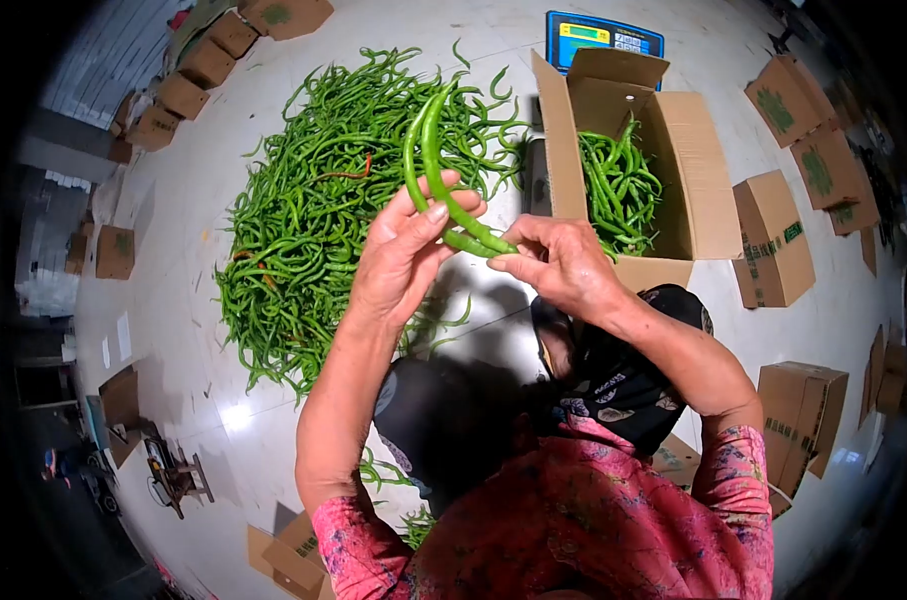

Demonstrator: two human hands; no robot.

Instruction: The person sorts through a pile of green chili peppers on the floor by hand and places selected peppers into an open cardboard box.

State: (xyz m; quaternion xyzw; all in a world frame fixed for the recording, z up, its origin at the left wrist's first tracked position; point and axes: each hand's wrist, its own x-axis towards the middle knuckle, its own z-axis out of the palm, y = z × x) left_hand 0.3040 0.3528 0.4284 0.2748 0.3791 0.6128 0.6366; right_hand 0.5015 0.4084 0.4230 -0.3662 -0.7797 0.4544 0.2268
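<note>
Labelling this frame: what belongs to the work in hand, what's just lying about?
In use:
left hand
right hand
held green chili peppers
chili pile
open cardboard carton
digital scale, probably

Lying about, seemingly:
right-side carton
lower-right carton
upper-left cartons

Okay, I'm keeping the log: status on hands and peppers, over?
Left hand holds two long green peppers; right hand pinches their lower ends; open carton near right hand, more peppers inside; hands unobstructed.

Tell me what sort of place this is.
Probably a packing room or warehouse for produce: a big heap of green peppers lies on the floor, an open box holds more of them beside a digital scale, and other cartons stand around.
</note>
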